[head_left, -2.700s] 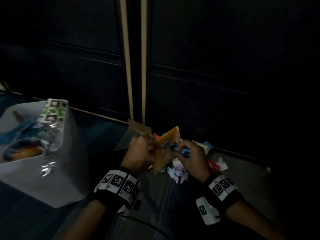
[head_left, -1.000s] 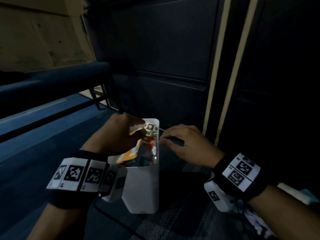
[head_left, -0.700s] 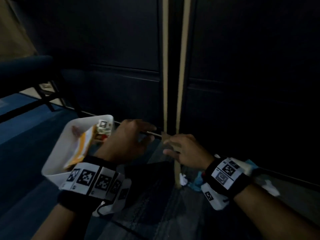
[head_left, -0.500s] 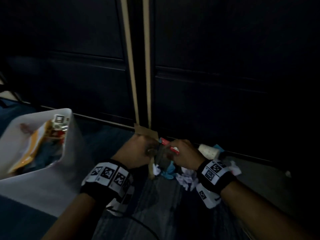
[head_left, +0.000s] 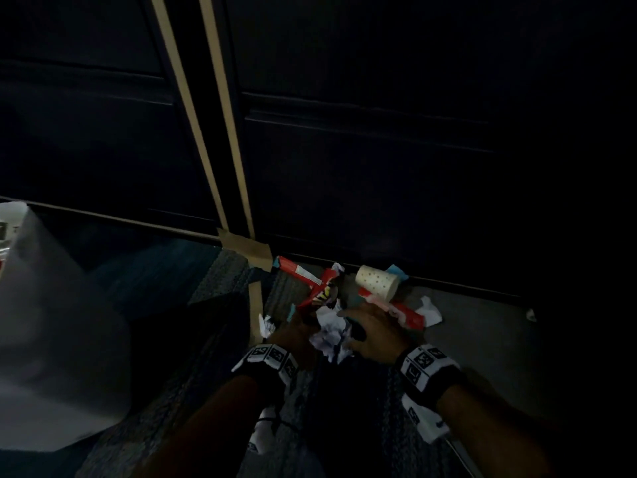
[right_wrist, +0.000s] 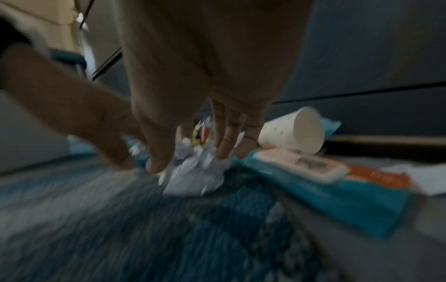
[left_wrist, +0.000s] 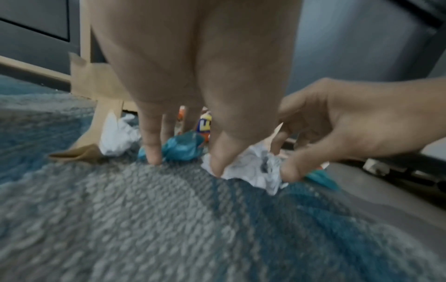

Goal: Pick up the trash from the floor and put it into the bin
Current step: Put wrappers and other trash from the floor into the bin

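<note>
A crumpled white paper (head_left: 330, 339) lies on the carpet between my two hands. My right hand (head_left: 351, 326) pinches it between thumb and curled fingers (left_wrist: 291, 171), as the right wrist view also shows on the paper (right_wrist: 195, 177). My left hand (left_wrist: 184, 166) points down with straight fingers; its thumb touches the paper (left_wrist: 251, 169) and its index finger (left_wrist: 152, 152) stands on the carpet beside a crumpled blue wrapper (left_wrist: 181, 147). The white bin (head_left: 51, 322) stands at the far left, mostly out of frame.
More trash lies along the dark wall: a red wrapper (head_left: 310, 281), a dotted paper cup (head_left: 377, 288) on its side, a red and teal packet (right_wrist: 325, 181), and white paper scraps (head_left: 429, 310). Brown tape (head_left: 256, 298) runs across the carpet.
The orange packet went into the bin from my left hand. The view turned from the bin to the trash pile, and both hands came down around the crumpled white paper.
</note>
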The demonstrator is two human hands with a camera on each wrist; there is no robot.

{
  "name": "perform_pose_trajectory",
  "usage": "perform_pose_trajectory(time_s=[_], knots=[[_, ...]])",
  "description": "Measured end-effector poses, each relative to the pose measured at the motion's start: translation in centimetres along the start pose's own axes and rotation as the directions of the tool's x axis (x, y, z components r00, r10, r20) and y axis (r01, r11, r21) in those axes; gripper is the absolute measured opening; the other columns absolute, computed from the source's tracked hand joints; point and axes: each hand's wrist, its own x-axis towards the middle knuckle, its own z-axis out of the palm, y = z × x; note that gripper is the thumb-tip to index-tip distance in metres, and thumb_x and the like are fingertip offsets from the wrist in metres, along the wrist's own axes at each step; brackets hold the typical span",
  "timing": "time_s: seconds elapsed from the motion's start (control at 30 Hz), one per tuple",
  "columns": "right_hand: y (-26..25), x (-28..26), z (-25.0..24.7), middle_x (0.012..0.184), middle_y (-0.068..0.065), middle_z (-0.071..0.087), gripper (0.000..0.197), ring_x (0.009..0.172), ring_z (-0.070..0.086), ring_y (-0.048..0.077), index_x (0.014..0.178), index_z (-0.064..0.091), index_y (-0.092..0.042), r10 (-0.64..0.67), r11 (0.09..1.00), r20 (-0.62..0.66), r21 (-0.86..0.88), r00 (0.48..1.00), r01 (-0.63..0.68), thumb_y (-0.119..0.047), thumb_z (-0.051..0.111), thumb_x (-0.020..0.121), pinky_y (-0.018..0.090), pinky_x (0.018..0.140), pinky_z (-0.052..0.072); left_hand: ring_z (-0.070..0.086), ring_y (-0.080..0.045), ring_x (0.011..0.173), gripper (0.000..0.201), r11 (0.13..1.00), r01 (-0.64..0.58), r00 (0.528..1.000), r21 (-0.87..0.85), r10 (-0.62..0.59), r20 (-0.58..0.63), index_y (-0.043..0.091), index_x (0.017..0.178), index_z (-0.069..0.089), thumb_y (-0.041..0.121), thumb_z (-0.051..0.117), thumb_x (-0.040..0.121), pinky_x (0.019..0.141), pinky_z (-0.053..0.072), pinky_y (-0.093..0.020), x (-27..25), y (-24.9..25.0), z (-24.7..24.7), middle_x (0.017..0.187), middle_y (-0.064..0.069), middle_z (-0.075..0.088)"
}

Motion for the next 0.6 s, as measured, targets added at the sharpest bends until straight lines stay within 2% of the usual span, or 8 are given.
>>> perform_pose_trajectory(time_s=[0.1,0.17,0.27,0.3,0.4,0.5,0.57,0.6], knots=[[-0.5,0.1,2.1,0.148,0.008,0.035,0.067,0.134,0.037,0.030,0.144,0.042,-0.025,-0.023,1.000,0.070,0.008,0.997,0.022,-0.032,0.073,0.084,0.041,0.101,0.041,0.030,-0.036,0.137,0.056,0.999,0.012,0.998,0.039,-0.010,-0.056,0.015,0.144,0.036,0.033,0.051,0.093,0.114,0.025,-0.046,0.2,0.2,0.6,0.151,-0.013,0.030],[-0.3,0.6,3.6,0.156,0.009,0.025,0.066,0.140,0.030,0.032,0.147,0.037,-0.026,0.018,0.999,0.093,0.037,0.995,-0.021,-0.027,0.068,0.089,0.043,0.108,0.037,0.027,-0.035,0.139,0.055,0.999,0.008,0.996,0.042,-0.004,-0.094,0.010,0.143,0.038,0.032,0.051,0.095,0.115,0.020,-0.046,0.3,-0.1,0.7,0.152,-0.013,0.029],[0.5,1.0,5.3,0.160,0.000,0.017,0.056,0.147,0.020,0.026,0.145,0.033,-0.039,0.041,0.997,0.019,0.070,0.999,-0.042,-0.025,0.057,0.096,0.040,0.116,0.029,0.027,-0.034,0.140,0.050,0.999,0.007,0.991,-0.034,-0.011,-0.133,0.009,0.144,0.039,0.024,0.047,0.097,0.114,0.025,-0.043,0.3,-0.9,0.8,0.151,-0.013,0.028],[0.8,1.0,5.7,0.159,0.000,0.021,0.057,0.146,0.023,0.024,0.145,0.033,-0.036,0.048,0.994,-0.024,0.104,0.999,-0.045,-0.023,0.058,0.096,0.040,0.115,0.030,0.034,-0.036,0.136,0.048,0.998,0.015,0.986,-0.060,-0.024,-0.166,0.013,0.141,0.044,0.027,0.045,0.096,0.110,0.032,-0.044,0.6,-1.3,1.1,0.148,-0.013,0.033],[1.3,1.0,6.2,0.152,0.007,0.035,0.065,0.141,0.034,0.027,0.148,0.034,-0.020,0.076,0.987,-0.107,0.146,0.991,-0.060,-0.014,0.064,0.091,0.043,0.111,0.036,0.058,-0.038,0.110,0.050,0.983,0.020,0.975,-0.184,-0.060,-0.214,0.004,0.121,0.063,0.028,0.040,0.084,0.091,0.046,-0.045,1.3,-2.5,2.2,0.121,-0.020,0.059],[1.5,0.3,5.7,0.144,0.006,0.046,0.061,0.133,0.045,0.026,0.142,0.042,-0.020,0.108,0.964,-0.147,0.256,0.983,-0.068,-0.015,0.068,0.087,0.044,0.104,0.044,0.058,-0.034,0.104,0.039,0.975,0.040,0.964,-0.221,-0.095,-0.248,0.007,0.113,0.065,0.025,0.041,0.088,0.087,0.046,-0.040,1.0,-3.5,3.0,0.110,-0.015,0.062],[1.2,-0.3,5.0,0.126,0.004,0.057,0.052,0.117,0.055,0.023,0.129,0.050,-0.021,0.099,0.956,-0.209,0.292,0.973,-0.034,-0.015,0.073,0.083,0.038,0.093,0.051,0.059,-0.032,0.101,0.035,0.978,0.031,0.945,-0.208,-0.097,-0.313,0.006,0.108,0.064,0.024,0.042,0.088,0.084,0.048,-0.038,-0.8,-3.5,2.0,0.106,-0.014,0.062],[0.9,-0.6,4.5,0.119,0.002,0.058,0.049,0.110,0.057,0.020,0.125,0.052,-0.020,0.095,0.953,-0.245,0.304,0.965,-0.017,-0.014,0.074,0.082,0.034,0.088,0.052,0.062,-0.028,0.095,0.025,0.973,0.037,0.936,-0.227,-0.113,-0.332,0.008,0.101,0.066,0.021,0.050,0.087,0.081,0.050,-0.034,-2.1,-3.3,1.0,0.102,-0.011,0.064]])
